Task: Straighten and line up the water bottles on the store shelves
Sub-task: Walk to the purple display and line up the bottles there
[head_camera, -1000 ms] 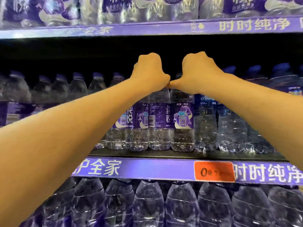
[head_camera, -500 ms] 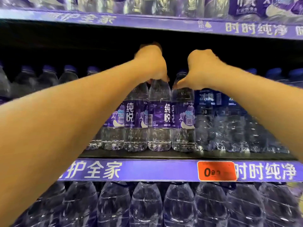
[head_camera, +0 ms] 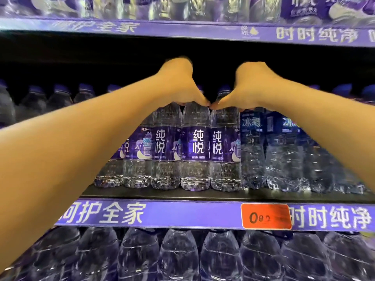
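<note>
Head view: on the middle shelf point(head_camera: 182, 194), the left hand point(head_camera: 178, 84) curls over the tops of two purple-label bottles point(head_camera: 195, 147); the right hand point(head_camera: 247, 86) curls over the next bottle's point(head_camera: 225, 147) top, thumbs touching. Blue-label bottles point(head_camera: 252, 151) stand just right. An orange price tag point(head_camera: 266, 216) sits below; both forearms hide neighbouring bottles.
</note>
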Tool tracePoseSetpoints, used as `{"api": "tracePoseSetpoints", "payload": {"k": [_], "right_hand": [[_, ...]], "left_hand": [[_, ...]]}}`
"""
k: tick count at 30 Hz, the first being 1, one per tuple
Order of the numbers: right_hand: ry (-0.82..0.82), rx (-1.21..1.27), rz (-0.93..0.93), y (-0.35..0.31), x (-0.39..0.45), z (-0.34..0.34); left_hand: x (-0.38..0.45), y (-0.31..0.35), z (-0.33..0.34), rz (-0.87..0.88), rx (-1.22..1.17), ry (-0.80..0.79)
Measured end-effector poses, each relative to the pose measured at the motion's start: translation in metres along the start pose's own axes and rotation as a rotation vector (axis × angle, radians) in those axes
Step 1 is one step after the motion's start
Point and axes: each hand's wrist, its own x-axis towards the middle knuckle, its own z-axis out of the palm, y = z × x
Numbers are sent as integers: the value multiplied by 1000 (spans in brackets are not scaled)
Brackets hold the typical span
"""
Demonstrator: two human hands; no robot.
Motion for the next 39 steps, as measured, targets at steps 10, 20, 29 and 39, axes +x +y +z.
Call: {"api": "tracePoseSetpoints", "payload": {"k": [10,20,29,39], "right_hand": [[-81,254,-27,9,-5,-3],[-114,353,-12,17,-4,0],[-99,346,-25,19,-5,3],[1,-37,-34,69,-2,-13]], "left_hand": [[1,-4,12,-97,-133,38],[-1,-7,9,-94,-217,17],[-2,-8,10,-43,-191,40],[-4,-3,19,198,95,302]]}}
